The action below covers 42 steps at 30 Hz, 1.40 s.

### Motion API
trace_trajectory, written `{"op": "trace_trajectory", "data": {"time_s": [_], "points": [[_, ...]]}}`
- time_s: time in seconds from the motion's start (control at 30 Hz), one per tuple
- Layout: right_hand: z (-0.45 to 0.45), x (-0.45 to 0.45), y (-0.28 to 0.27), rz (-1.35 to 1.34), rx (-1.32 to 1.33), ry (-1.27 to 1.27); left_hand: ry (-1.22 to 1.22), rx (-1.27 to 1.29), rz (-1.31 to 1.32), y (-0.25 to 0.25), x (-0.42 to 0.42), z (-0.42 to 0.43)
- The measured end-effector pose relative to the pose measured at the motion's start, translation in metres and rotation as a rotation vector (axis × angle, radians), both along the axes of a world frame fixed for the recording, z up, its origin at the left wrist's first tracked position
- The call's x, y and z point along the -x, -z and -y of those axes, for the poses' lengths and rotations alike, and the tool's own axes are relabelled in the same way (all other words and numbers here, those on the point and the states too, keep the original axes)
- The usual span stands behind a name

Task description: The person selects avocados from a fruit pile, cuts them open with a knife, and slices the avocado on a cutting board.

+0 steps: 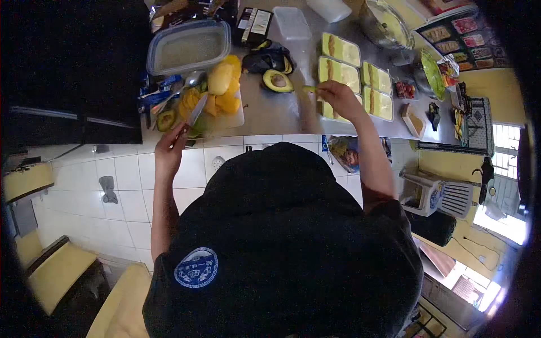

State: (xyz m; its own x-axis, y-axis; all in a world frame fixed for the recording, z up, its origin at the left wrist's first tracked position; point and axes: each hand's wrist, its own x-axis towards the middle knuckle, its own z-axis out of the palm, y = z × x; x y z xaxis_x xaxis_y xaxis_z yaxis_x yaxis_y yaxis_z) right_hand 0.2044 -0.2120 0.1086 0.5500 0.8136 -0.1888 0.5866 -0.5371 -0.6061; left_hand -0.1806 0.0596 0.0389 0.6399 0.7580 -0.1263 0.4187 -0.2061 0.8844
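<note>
My left hand (172, 142) is closed around the handle of a knife (198, 111), its blade slanting up over the cutting board (230, 120). Peeled mango (224, 79) and cut mango pieces lie on that board beside the blade. Just left of the knife is a piece of avocado (166, 120). Over the counter to the right, my right hand (341, 102) pinches a small green piece (309, 89), which looks like avocado. Close to it are several rectangular containers (378, 104) with a pale yellow-green filling and a brown strip. A halved avocado (278, 81) with its pit lies between my hands.
A clear plastic tub (189, 48) stands behind the board, with dark avocado skins (269, 58) to its right. Metal bowls (386, 25) and a small tub of red fruit (405, 89) sit at the right. The counter's front edge runs before me; a white plastic chair (439, 194) stands at right.
</note>
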Motion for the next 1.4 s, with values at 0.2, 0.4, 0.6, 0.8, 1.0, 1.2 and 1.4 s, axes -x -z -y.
{"op": "trace_trajectory", "data": {"time_s": [0.2,0.4,0.6,0.8,1.0,1.2,1.4], "points": [[0.071,-0.036,0.029,0.081,0.187,0.023,0.092,0.2,0.019,-0.028,-0.056,0.036],[0.09,-0.05,0.053,-0.071,0.158,0.06,0.184,0.015,0.117,-0.025,-0.069,0.048],[0.081,-0.054,0.064,0.219,0.018,0.109,0.118,0.093,0.005,-0.028,-0.055,0.045],[-0.01,0.002,0.039,0.18,-0.2,0.149,-0.07,-0.038,-0.007,-0.016,-0.01,0.023],[-0.137,0.146,0.048,-0.194,-0.003,-0.262,-0.059,-0.449,-0.243,-0.01,0.026,0.003],[-0.203,0.21,0.09,0.003,0.075,-0.306,0.066,-0.581,-0.268,0.002,0.039,-0.005],[-0.208,0.222,0.072,0.022,0.092,-0.248,0.128,-0.578,-0.192,0.002,0.042,-0.014]]}}
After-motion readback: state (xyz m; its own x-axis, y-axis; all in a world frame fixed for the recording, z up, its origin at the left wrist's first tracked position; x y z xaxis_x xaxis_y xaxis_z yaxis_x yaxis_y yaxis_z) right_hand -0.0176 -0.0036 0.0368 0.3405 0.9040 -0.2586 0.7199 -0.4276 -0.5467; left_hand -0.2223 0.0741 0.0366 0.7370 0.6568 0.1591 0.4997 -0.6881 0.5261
